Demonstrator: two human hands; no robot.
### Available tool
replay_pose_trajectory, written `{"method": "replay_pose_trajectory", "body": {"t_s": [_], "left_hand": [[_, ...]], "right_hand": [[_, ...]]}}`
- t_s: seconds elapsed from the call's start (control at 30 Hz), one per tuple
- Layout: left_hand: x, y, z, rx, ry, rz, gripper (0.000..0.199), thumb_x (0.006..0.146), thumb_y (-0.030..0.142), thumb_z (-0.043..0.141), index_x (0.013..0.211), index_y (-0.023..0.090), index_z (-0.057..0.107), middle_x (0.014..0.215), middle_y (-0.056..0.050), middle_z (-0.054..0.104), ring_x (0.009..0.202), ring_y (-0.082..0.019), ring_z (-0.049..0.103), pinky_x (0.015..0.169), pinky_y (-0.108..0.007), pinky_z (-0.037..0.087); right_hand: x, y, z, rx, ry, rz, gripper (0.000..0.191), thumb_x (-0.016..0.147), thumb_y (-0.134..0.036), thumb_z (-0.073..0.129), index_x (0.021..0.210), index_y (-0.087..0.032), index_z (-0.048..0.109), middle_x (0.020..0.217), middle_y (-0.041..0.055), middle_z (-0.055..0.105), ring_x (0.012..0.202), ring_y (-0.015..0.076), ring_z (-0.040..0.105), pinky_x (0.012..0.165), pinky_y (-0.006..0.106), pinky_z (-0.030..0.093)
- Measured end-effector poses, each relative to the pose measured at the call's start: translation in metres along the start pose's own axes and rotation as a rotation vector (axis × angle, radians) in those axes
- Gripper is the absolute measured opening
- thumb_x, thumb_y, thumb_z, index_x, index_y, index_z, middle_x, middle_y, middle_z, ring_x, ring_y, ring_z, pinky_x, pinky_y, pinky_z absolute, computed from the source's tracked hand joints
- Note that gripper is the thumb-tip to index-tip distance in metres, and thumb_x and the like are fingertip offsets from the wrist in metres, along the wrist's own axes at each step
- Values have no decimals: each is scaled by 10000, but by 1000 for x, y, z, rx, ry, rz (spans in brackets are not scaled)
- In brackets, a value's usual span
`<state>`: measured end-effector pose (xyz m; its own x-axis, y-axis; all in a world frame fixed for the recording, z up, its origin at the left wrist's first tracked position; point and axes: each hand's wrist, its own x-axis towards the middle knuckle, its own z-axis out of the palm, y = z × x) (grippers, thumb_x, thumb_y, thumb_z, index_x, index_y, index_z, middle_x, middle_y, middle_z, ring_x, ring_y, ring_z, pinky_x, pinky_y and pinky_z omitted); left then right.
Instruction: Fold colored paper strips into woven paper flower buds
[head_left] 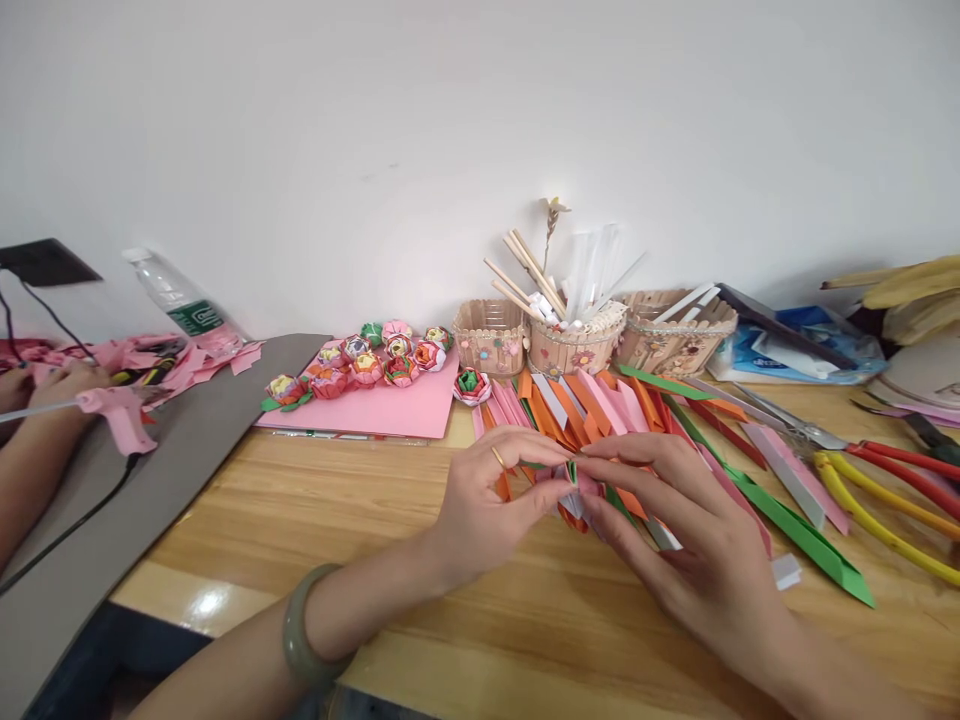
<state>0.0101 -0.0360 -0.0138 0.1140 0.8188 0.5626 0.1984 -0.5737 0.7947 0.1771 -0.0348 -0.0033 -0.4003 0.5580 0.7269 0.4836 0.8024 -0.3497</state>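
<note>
Pinching one folded paper piece, left hand and right hand, three baskets beyond.

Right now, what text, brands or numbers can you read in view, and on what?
None legible.
Plastic bottle: white marks on its green label, too blurred to read.
Blue-and-white plastic packet: white marks, too blurred.
Printed edge under the pink paper: too small.
No readable numbers or signs.
</note>
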Motion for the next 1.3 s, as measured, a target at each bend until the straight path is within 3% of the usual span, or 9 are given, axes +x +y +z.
{"method": "replay_pose_trajectory", "body": {"t_s": [0.27,0.4,0.6,0.83,1.1,1.17,1.3], "left_hand": [[0,0,1,-34,5,-38,29,699,186,653,690,166,634,803,-83,692,802,-175,626,781,-336,493],[0,1,1,-61,-14,-140,110,698,215,658,796,168,641,812,-76,684,793,-163,623,740,-307,512],[1,0,1,3,-34,2,108,680,205,675,785,177,673,780,-71,701,774,-170,628,751,-322,499],[-3,-3,1,22,-15,-82,103,696,235,662,775,169,657,792,-82,691,784,-177,625,758,-343,499],[5,2,-4,74,-30,-14,121,664,251,686,613,182,601,667,-34,604,685,-153,561,666,-295,443],[9,4,-6,46,-95,-78,164,649,263,697,581,175,576,634,-20,577,671,-144,534,665,-287,423],[14,7,-9,-208,-276,-382,178,633,258,702,630,152,560,683,-9,569,664,-115,532,665,-260,430]], "right_hand": [[1,-1,-1,47,-47,94,90,800,-134,546,820,-221,554,826,59,604,792,182,594,656,313,504],[0,-1,-3,90,-94,103,110,803,-115,529,805,-224,541,813,50,599,767,169,588,635,292,493],[4,0,-4,212,-173,142,128,795,-102,507,779,-228,492,737,24,579,678,149,562,593,274,474],[5,1,-3,246,-235,243,70,823,-176,480,807,-239,506,723,25,589,655,152,560,583,271,470],[3,5,-4,352,-297,366,80,842,-264,492,782,-226,529,738,24,604,665,151,558,596,262,462],[4,6,-5,409,-319,431,101,838,-289,512,772,-218,542,726,14,601,657,143,549,590,249,454],[5,7,-6,545,-325,547,136,807,-323,565,737,-206,558,692,-7,590,643,128,541,591,232,445]]}}
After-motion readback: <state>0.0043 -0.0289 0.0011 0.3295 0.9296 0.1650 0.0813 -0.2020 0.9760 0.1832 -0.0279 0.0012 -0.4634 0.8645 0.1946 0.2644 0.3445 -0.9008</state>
